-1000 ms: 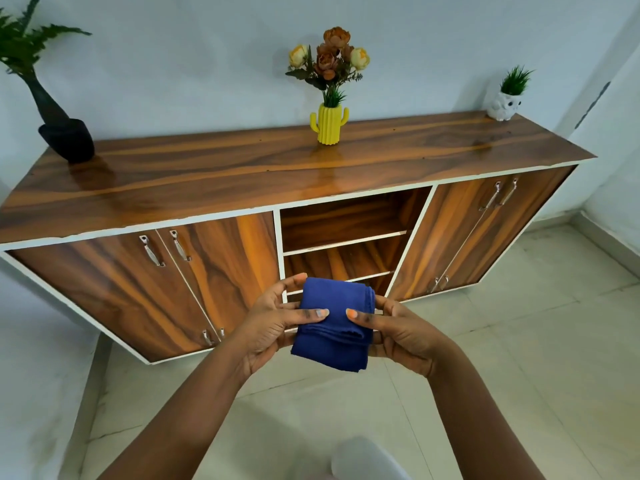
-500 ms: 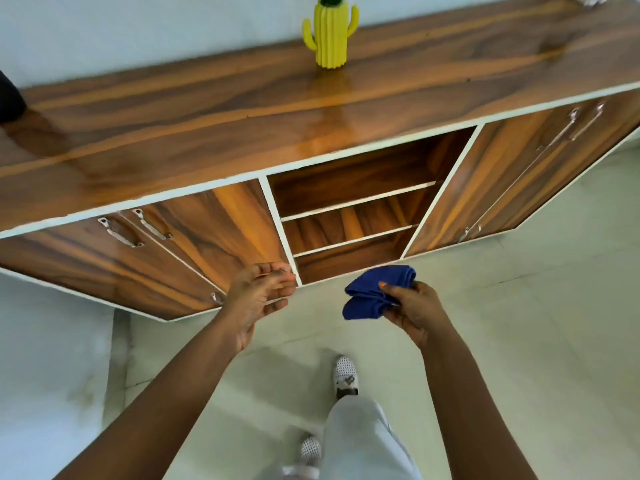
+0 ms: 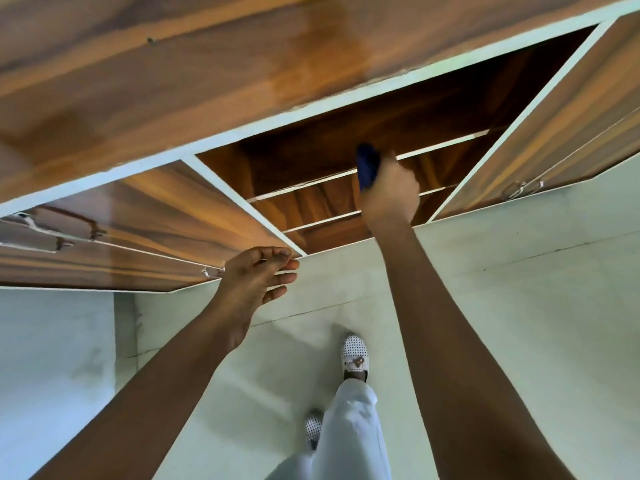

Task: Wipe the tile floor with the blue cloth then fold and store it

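Observation:
The folded blue cloth (image 3: 367,164) is gripped in my right hand (image 3: 389,192), which reaches into the open middle compartment (image 3: 346,147) of the wooden sideboard, level with the front edge of its upper shelf. Only a small part of the cloth shows past my fingers. My left hand (image 3: 258,275) hangs in front of the lower left cabinet door, fingers loosely extended and holding nothing. The pale tile floor (image 3: 519,289) lies below.
The sideboard top (image 3: 173,71) fills the upper view. Closed doors with metal handles flank the open shelves, left (image 3: 138,220) and right (image 3: 571,116). My feet in white dotted shoes (image 3: 355,355) stand on the tiles close to the cabinet. A white wall (image 3: 52,358) is at left.
I have leaned in and down toward the sideboard. My right hand carried the cloth from in front of the shelves into the open compartment. My left hand stayed by the left door.

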